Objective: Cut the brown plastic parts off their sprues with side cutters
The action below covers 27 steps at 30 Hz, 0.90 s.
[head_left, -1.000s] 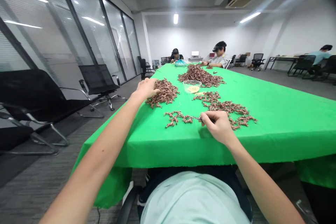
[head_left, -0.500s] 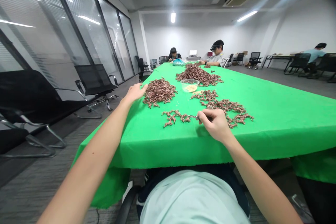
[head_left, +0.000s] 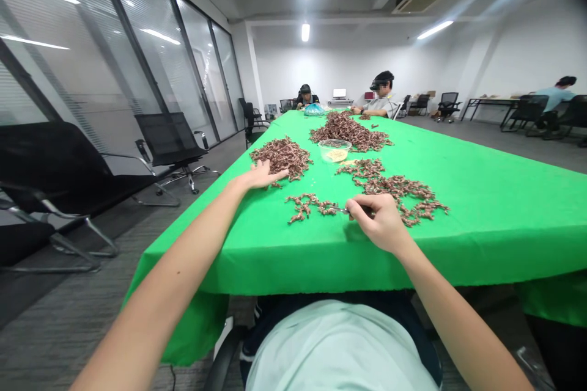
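Observation:
My left hand (head_left: 262, 176) rests with spread fingers against the near edge of a heap of small brown, knobbly, twisted pieces (head_left: 287, 156). My right hand (head_left: 378, 220) is closed around a small tool with a thin metal tip (head_left: 340, 209); the fingers hide most of it, and its kind is unclear. The tip points left and reaches a short row of loose brown pieces (head_left: 305, 204). Just right of this hand, more of the same pieces lie in a loose spread (head_left: 394, 186).
Beyond my hands stands a clear plastic tub (head_left: 334, 151) with pale yellowish bits inside. A larger brown heap (head_left: 349, 131) lies behind it on the green cloth (head_left: 481, 195). Two people sit at the far end near a blue bag (head_left: 314, 109). Black chairs (head_left: 172, 140) stand to the left.
My left hand has moved right and nearer to me, from the left side of the heap to its front edge. My right hand stays in nearly the same place with the tool.

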{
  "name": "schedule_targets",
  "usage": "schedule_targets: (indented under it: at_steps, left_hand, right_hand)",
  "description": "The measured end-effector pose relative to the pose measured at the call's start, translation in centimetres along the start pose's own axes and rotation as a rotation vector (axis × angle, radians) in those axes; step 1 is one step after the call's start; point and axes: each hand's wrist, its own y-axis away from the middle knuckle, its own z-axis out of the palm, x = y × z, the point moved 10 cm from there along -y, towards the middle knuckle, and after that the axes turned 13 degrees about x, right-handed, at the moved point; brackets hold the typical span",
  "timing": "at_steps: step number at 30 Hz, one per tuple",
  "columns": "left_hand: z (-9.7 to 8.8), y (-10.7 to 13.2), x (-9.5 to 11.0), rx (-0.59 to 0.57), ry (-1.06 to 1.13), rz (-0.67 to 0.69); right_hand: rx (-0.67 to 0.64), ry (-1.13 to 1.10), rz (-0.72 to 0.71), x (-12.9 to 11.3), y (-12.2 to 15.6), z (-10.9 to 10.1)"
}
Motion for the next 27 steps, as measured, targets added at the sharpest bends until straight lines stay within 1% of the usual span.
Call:
schedule_targets:
  at_steps: [3,6,20,27]
  left_hand:
    - [1.9,0.5,0.5,-0.065,0.008,-0.029]
    - [2.6,0.6,0.6,-0.077,0.009,-0.058]
    - [2.6,0.4,0.4,-0.063,0.023,-0.048]
    - [2.4,0.8,0.4,-0.083,0.021,-0.05]
  right_hand:
    - [-0.015,0.005,-0.005,-0.1,0.0,0.2]
    - [-0.029,0.004,-0.007,-0.1,0.1,0.3]
    - [-0.085,0.078,-0.038,-0.5,0.2,0.9]
    - [-0.093,0.076,-0.064,-0.9,0.3,1.0]
